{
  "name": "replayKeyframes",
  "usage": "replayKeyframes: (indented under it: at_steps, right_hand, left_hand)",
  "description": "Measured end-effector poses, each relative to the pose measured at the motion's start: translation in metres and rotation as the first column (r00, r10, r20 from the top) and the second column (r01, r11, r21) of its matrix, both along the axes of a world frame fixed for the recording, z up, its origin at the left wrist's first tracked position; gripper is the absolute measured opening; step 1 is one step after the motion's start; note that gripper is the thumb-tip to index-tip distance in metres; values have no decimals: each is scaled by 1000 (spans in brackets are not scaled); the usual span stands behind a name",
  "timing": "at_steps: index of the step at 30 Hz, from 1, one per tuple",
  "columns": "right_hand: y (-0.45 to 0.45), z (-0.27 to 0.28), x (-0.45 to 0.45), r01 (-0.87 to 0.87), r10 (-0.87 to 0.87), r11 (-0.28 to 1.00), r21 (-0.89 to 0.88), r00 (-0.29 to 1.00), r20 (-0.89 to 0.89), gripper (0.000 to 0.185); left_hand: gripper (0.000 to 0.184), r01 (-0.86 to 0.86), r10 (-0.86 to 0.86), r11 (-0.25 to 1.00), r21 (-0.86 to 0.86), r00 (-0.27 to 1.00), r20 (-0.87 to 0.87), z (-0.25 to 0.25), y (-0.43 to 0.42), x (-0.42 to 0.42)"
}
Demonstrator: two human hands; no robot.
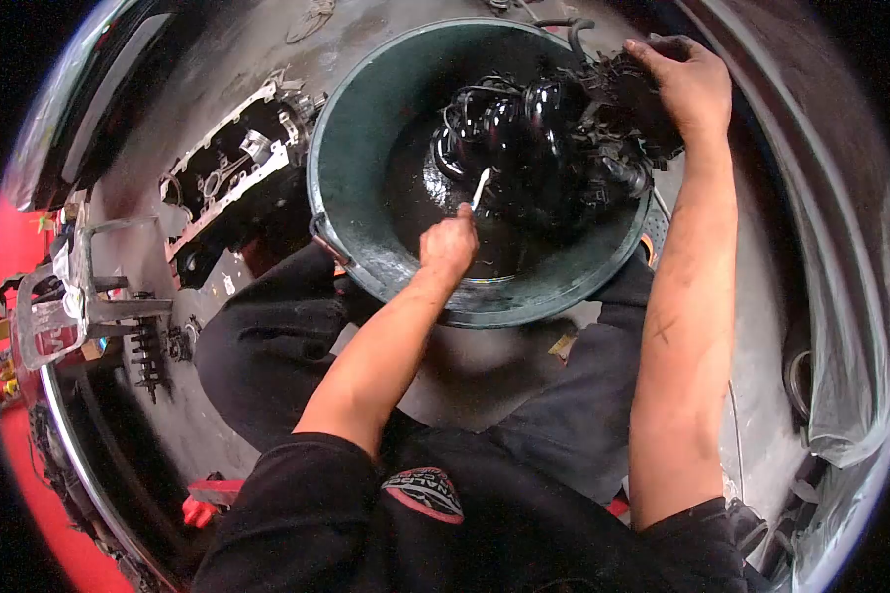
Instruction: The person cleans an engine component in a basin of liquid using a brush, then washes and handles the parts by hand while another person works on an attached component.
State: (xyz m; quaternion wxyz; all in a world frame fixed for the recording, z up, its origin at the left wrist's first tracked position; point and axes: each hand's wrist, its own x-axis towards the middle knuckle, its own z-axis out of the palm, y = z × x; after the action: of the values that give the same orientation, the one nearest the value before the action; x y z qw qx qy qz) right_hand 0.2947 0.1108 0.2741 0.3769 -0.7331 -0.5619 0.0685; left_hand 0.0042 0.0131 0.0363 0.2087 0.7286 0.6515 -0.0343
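Large round dark-green tub (364, 148); left hand (449, 245) above it, fingers closed on slim white stick-like tool (482, 188). Glossy black curved-tube part (544, 111) in tub, overlapping right rim; right hand (690, 87) at its upper edge, fingers bent, cannot tell if gripping

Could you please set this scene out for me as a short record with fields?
Left hand: holds a slim white tool
Tool tip: close to the black part; contact unclear
Right hand: at the part's far right edge; grip unclear
Part: dark, glossy, in the tub and reaching past its right rim
Tub: round, green, in front of the person
Left of tub: engine block and crankshaft on the floor
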Motion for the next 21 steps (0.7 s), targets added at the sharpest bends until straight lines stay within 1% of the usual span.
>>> replayKeyframes:
  at_steps: [1,2,3,4,5,6,7,8,10,11,13,14,15,16,17,19,20,21]
  right_hand:
    - [-1,0,0,-7,7,1000,-13,1000,21,45]
    - [-1,-2,-1,31,-31,1000,6,996,78,46]
    - [0,-3,0,19,-18,1000,-4,998,62,46]
    - [0,-2,-1,9,-9,1000,-15,999,41,47]
    - [-2,0,-1,4,-4,1000,-27,1000,18,48]
    - [-14,22,-26,88,-88,995,41,996,-11,29]
    - [-16,27,-31,81,-80,996,37,996,-24,29]
    - [-18,28,-30,83,-81,996,35,996,-35,29]
    - [-25,30,-27,97,-96,995,19,994,-50,29]
    - [-26,32,-26,104,-103,994,15,993,-53,30]
    - [-26,31,-28,116,-116,993,-3,991,-66,31]
    - [-24,31,-27,134,-134,991,-9,988,-72,31]
    - [-24,31,-28,150,-151,989,-18,985,-79,32]
    - [-32,36,-31,133,-132,991,12,989,-61,34]
    - [-33,37,-34,147,-146,989,9,988,-58,34]
    - [-32,38,-35,183,-182,983,14,982,-44,34]
    - [-30,35,-33,176,-175,984,20,984,-37,35]
    - [-27,33,-31,184,-183,983,10,982,-39,35]
  left_hand:
    - [35,22,-22,1000,-2,999,-33,2,8,-6]
    - [34,-54,54,998,-14,999,-9,4,17,-12]
    - [33,-131,131,991,-29,991,10,15,26,-17]
    - [31,-184,177,978,95,981,82,15,30,-23]
    - [32,-221,216,974,49,972,94,15,33,-23]
    - [33,-184,176,982,44,974,139,18,27,-23]
    - [34,-141,131,989,40,974,187,19,19,-22]
    - [36,-37,43,999,-38,985,169,18,13,-20]
    - [39,162,-133,968,-190,979,156,16,2,-26]
    - [38,263,-253,950,-168,964,83,6,-2,-37]
    - [37,33,-28,971,-236,999,25,-21,17,-55]
    - [36,-145,143,963,-227,989,-26,-26,23,-62]
    - [36,-321,312,923,-211,947,-77,-32,24,-67]
    - [38,-277,246,935,-223,956,-158,-43,26,-69]
    - [38,-124,76,945,-302,983,-167,-77,31,-78]
    - [35,-3,-55,940,-340,985,-161,-174,26,-72]
    - [34,69,-118,942,-329,984,-133,-210,24,-63]
    - [32,136,-178,936,-323,978,-104,-231,21,-53]
